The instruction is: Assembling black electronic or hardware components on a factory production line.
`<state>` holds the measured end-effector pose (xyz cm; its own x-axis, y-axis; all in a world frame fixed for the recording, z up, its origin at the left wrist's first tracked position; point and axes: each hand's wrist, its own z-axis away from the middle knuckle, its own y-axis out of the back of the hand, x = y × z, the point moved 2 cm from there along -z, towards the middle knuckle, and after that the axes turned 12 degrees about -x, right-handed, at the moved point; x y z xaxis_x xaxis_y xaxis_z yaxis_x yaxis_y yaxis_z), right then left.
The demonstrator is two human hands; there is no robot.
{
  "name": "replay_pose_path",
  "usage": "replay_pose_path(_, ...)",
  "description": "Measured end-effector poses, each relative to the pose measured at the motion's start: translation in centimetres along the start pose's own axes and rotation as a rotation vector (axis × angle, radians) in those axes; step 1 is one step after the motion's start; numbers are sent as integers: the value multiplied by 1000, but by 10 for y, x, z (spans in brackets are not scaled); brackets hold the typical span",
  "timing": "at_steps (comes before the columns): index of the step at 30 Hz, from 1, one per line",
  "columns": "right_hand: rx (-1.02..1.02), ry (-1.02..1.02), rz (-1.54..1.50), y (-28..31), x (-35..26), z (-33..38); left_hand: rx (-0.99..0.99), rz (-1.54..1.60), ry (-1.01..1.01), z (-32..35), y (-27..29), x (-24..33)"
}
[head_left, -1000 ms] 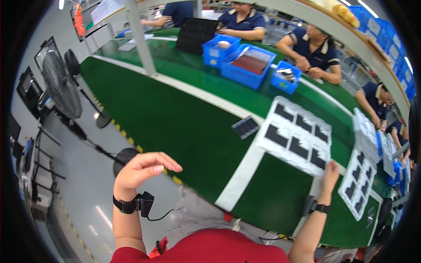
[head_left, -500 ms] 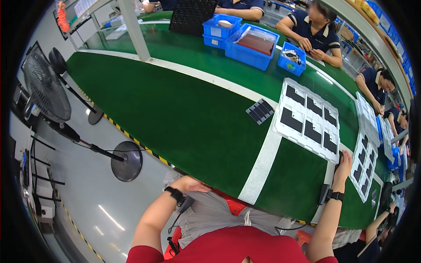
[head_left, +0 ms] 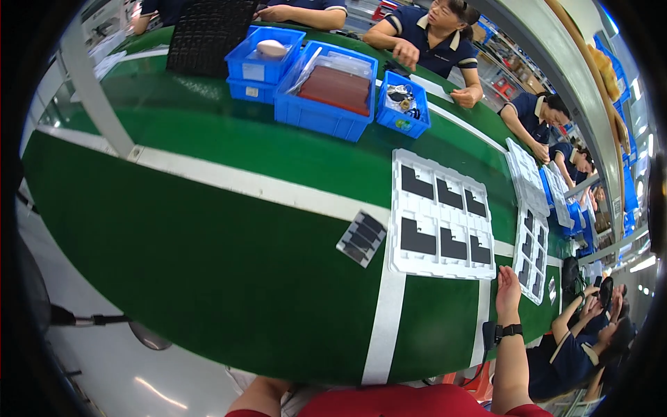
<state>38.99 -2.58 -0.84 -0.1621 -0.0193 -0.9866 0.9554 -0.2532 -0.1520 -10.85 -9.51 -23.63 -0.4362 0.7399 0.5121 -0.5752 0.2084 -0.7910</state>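
A white moulded tray (head_left: pixel 445 271) lies on the green table, with a flat black L-shaped piece in each of its several pockets. My right hand (head_left: pixel 508 288) is at the tray's near right corner, fingers stretched out and holding nothing I can see; whether they touch the tray I cannot tell. That wrist wears a black strap. Left of the tray lies a small dark card with black strips (head_left: pixel 362 238). Only part of my left arm shows at the lower edge; its hand (head_left: pixel 269 386) is mostly hidden below the table's near edge.
Blue bins (head_left: pixel 326 121) stand across the table, one with reddish-brown sheets; a smaller blue bin (head_left: pixel 403 124) holds small parts. More white trays (head_left: pixel 533 257) lie to the right. Co-workers (head_left: pixel 445 42) sit along the far side. A metal post (head_left: pixel 97 90) rises at left.
My view has turned left to right and closer over the table, so the tray appears further left. My right hand stays by the tray's corner; my left hand has mostly slipped out of sight.
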Motion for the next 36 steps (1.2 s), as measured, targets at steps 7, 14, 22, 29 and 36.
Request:
replay_pose_path(7, 43, -1, 65, -7, -5, -4, 39, -78, -62, 24, 27, 46)
replay_pose_path(14, 6, 68, 35, -11, -3, 5, 78, -214, -170, 58, 36, 62)
replay_pose_path(22, -100, 119, -129, 5, 8, -5, 230, -210, -334, 134, 32, -33)
replay_pose_path(29, -39, 169, -280, 16, 4, -12, 462, 57, -180, 263, -44, -98)
replay_pose_path(36, -117, 214, -284, 28, 24, -27, 603, 147, 606, 370, -18, -366)
